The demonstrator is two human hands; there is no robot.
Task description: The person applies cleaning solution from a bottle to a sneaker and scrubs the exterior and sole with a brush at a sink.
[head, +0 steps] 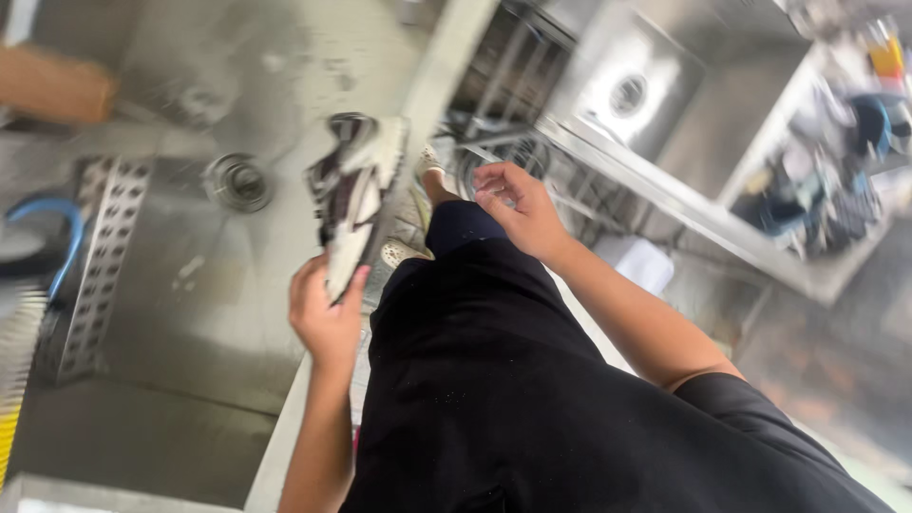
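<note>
Gripping a shoe (353,195) in the left hand (326,318) above the sink (190,304)

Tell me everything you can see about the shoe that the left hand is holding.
The shoe is a sneaker in white, dark and purplish panels, blurred by motion. It looks like mixed fabric and synthetic material, with a pale sole along one side. It is held tilted, one end up, above the edge of the steel sink. Only the left hand touches it, gripping its lower end. The right hand is beside it, open and apart. Whether it is wet cannot be told.
</note>
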